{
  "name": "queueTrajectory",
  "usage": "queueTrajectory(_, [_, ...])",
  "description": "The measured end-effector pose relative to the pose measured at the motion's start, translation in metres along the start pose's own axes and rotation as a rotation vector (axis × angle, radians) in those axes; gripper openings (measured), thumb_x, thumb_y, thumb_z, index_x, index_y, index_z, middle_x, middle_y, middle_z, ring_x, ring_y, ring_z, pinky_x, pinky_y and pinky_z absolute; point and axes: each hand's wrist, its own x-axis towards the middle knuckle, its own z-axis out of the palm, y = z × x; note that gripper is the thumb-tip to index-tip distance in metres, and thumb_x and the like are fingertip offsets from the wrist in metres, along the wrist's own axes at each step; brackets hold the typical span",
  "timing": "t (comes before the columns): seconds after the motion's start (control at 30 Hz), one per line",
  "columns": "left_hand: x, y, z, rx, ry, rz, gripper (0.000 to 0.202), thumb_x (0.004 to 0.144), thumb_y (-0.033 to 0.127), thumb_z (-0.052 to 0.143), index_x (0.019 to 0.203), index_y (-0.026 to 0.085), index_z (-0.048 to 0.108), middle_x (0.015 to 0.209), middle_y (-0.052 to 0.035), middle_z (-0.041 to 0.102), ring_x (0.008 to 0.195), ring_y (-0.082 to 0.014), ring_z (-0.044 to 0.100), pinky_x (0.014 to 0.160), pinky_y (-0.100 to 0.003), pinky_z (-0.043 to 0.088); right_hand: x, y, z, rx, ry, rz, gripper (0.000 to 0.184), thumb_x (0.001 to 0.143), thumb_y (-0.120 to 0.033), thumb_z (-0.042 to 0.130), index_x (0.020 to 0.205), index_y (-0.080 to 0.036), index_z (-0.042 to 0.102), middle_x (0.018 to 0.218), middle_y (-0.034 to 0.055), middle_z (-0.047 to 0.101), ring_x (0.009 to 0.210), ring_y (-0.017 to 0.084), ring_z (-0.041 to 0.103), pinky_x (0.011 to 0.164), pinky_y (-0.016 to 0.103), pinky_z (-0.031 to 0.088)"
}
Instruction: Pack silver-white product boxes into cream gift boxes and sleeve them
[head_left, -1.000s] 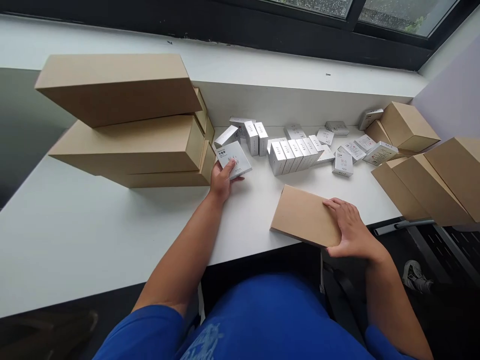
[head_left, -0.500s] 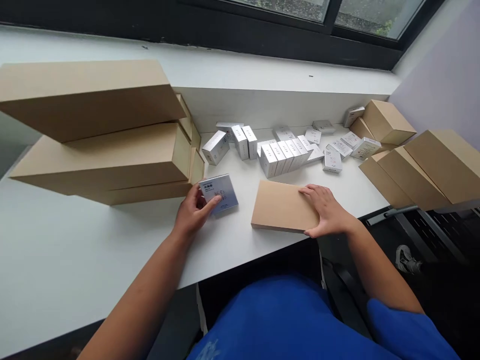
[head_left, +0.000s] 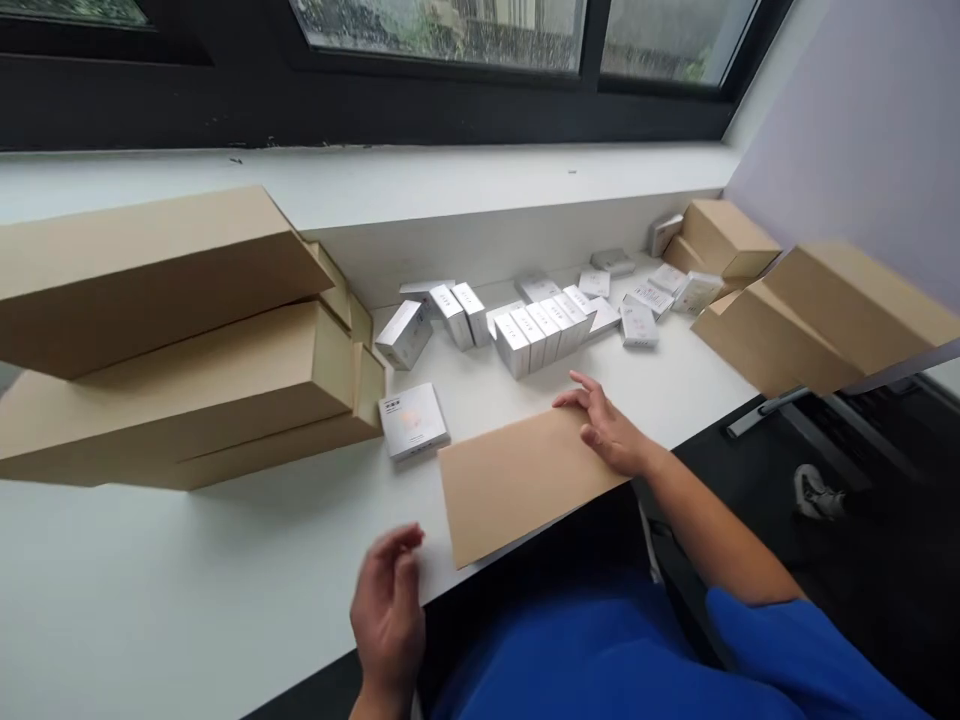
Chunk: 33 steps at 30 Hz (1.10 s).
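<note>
A flat brown cardboard box (head_left: 514, 480) lies at the table's front edge, one corner over the edge. My right hand (head_left: 606, 430) rests on its far right corner, fingers stretched out flat. My left hand (head_left: 390, 610) hovers above the front edge of the white table (head_left: 187, 570), fingers loosely apart and holding nothing. A small square silver-white box (head_left: 412, 420) lies flat on the table between the brown box and a stack of large brown cardboard boxes (head_left: 172, 330) on the left.
Several small white boxes (head_left: 536, 325) stand and lie in a row at the back of the table. More brown boxes (head_left: 810, 310) are piled at the right end. A white window ledge (head_left: 450, 180) runs behind. A shoe (head_left: 814, 492) shows on the dark floor.
My left hand let go of the small silver-white box beside the stack and drew back to the front edge. The flat brown box slid left and turned under my right hand.
</note>
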Motion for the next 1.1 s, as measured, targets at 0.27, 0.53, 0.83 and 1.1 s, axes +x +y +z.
queueTrajectory(0.27, [-0.025,0.0,0.034,0.295,-0.052,0.353,0.04,0.101,0.063,0.059,0.092,0.026,0.072,0.087,-0.0055,0.078,0.076,-0.0283,0.069,0.074,-0.042,0.052,-0.001,0.0,0.003,-0.003,0.002,0.111,0.102,0.099,-0.075,0.058,0.166,-0.024,0.0,0.147,0.0193,0.058,0.146,0.033,0.053,0.13,0.065,0.032])
queueTrajectory(0.53, [-0.025,0.006,0.039,0.233,0.034,0.342,0.039,0.103,0.063,0.058,0.092,0.027,0.07,0.081,-0.0036,0.074,0.073,-0.027,0.067,0.068,-0.038,0.049,-0.001,-0.006,0.008,0.335,0.193,0.155,0.095,0.092,-0.092,0.047,0.154,-0.023,0.028,0.138,0.0181,0.066,0.14,0.035,0.06,0.127,0.061,0.04])
queueTrajectory(0.83, [-0.034,0.019,0.032,0.169,-0.123,0.432,0.043,0.098,0.063,0.068,0.075,0.027,0.066,0.07,-0.0028,0.07,0.064,-0.0238,0.065,0.062,-0.036,0.052,0.0,0.005,-0.001,0.091,0.294,0.481,0.094,0.083,-0.09,0.062,0.148,-0.025,0.043,0.164,0.0194,0.046,0.146,0.036,0.051,0.122,0.058,0.045])
queueTrajectory(1.1, [-0.049,0.002,0.022,0.097,-0.261,0.366,0.078,0.081,0.089,0.068,0.129,0.027,0.066,0.123,-0.0154,0.074,0.104,-0.0367,0.075,0.082,-0.05,0.065,0.012,-0.019,-0.027,-0.478,-0.067,0.535,0.057,0.1,-0.075,0.05,0.078,-0.023,0.048,0.082,0.005,0.068,0.074,0.02,0.055,0.065,0.036,0.032])
